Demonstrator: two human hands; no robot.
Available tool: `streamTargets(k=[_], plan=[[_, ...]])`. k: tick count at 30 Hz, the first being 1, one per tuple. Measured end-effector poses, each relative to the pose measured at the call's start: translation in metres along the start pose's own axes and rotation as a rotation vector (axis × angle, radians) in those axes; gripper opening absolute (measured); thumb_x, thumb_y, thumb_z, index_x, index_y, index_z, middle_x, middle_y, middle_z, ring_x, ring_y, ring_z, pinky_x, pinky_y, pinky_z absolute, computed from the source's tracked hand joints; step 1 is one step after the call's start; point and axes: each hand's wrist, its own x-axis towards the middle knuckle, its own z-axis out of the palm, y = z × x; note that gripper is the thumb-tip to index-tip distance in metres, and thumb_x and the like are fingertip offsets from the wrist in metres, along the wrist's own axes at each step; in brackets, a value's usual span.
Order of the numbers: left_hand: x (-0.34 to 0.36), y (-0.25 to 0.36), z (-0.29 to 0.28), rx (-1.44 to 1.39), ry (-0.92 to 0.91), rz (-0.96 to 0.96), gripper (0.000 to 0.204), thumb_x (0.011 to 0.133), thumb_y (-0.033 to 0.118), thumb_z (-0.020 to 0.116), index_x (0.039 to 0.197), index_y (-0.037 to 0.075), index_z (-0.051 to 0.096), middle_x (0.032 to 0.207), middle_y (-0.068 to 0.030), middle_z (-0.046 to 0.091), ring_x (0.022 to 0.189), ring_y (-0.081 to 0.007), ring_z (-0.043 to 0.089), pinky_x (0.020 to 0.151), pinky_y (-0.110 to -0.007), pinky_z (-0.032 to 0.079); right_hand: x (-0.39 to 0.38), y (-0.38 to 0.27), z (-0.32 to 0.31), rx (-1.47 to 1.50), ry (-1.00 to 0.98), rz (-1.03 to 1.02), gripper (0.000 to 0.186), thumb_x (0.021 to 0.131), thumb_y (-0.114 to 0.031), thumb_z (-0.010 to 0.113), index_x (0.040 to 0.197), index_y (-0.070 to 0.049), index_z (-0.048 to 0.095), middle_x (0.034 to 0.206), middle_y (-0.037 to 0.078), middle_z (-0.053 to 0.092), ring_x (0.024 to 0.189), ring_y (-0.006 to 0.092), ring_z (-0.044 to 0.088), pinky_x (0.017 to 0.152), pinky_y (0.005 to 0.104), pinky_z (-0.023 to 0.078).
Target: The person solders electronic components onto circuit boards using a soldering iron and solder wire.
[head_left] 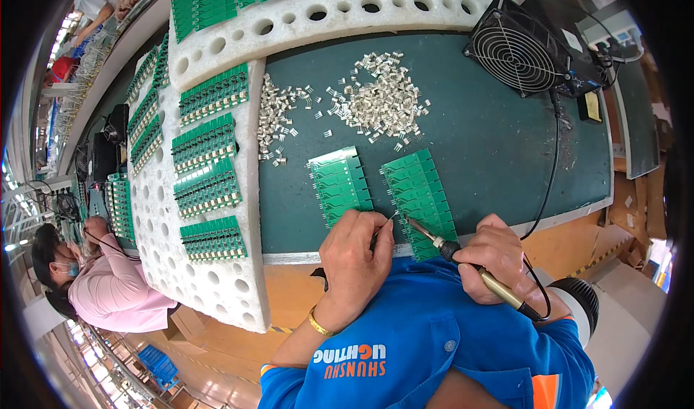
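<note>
My right hand point(494, 259) grips a soldering iron point(500, 289) by its gold-coloured handle. The iron's tip meets the left edge of a green circuit board panel point(419, 186), which lies at the front of the dark green table. Close to that tip, my left hand point(356, 256) is closed in a pinch on a thin, pale strand of what looks like solder wire point(395, 214). A second green circuit board panel point(338, 180) lies just beyond my left hand. Small pins stick out along both panels' left edges.
White connectors with metal pins form a large pile point(379, 100) and a smaller one point(273, 113). White foam trays point(249, 192) with filled boards border the left and far sides. A black fan point(517, 55) stands far right; a black cord point(555, 149) crosses the table. A co-worker point(116, 282) sits left.
</note>
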Motion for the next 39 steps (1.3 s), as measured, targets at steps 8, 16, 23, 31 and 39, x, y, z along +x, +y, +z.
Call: streamTargets(k=[8, 16, 23, 31, 39], plan=[[0.001, 0.000, -0.001, 0.008, 0.004, -0.017, 0.011, 0.083, -0.001, 0.076, 0.086, 0.002, 0.066, 0.075, -0.0082, 0.060, 0.059, -0.0172, 0.061, 0.052, -0.030, 0.048, 0.004, 0.002, -0.004, 0.018, 0.022, -0.021, 0.029, 0.069, 0.002, 0.071, 0.095, -0.006, 0.064, 0.064, 0.005, 0.061, 0.052, 0.0228, 0.058, 0.059, 0.0368, 0.044], [0.007, 0.004, -0.001, -0.009, -0.007, -0.016, 0.010, 0.085, 0.001, 0.076, 0.084, 0.001, 0.066, 0.075, -0.0090, 0.060, 0.060, -0.0187, 0.060, 0.055, -0.030, 0.048, 0.005, 0.003, -0.013, -0.008, 0.087, -0.002, 0.026, 0.072, 0.002, 0.071, 0.097, -0.006, 0.065, 0.067, 0.005, 0.062, 0.054, 0.0229, 0.059, 0.061, 0.0378, 0.046], [0.002, 0.006, -0.002, -0.035, -0.038, -0.064, 0.009, 0.086, -0.001, 0.074, 0.083, -0.001, 0.065, 0.076, -0.0086, 0.059, 0.061, -0.0152, 0.058, 0.056, -0.029, 0.047, 0.003, 0.010, -0.021, -0.051, 0.296, -0.074, 0.025, 0.074, 0.003, 0.071, 0.098, -0.004, 0.066, 0.072, 0.006, 0.065, 0.056, 0.0224, 0.060, 0.062, 0.0378, 0.047], [-0.006, -0.002, 0.002, -0.032, -0.004, -0.085, 0.010, 0.086, -0.001, 0.073, 0.084, -0.001, 0.064, 0.077, -0.0062, 0.056, 0.059, -0.0132, 0.053, 0.055, -0.026, 0.044, 0.017, 0.023, -0.058, -0.191, 0.580, -0.151, 0.021, 0.073, 0.008, 0.065, 0.092, -0.002, 0.067, 0.072, 0.007, 0.063, 0.055, 0.0227, 0.058, 0.060, 0.0378, 0.047], [-0.011, -0.017, -0.001, -0.028, 0.041, 0.060, 0.007, 0.090, 0.003, 0.072, 0.087, 0.002, 0.065, 0.082, -0.0074, 0.059, 0.067, -0.0160, 0.057, 0.057, -0.029, 0.047, 0.022, 0.053, -0.125, -0.497, 1.096, 0.191, 0.011, 0.091, 0.002, 0.057, 0.096, -0.003, 0.064, 0.081, 0.011, 0.065, 0.066, 0.0144, 0.061, 0.061, 0.0286, 0.048]])
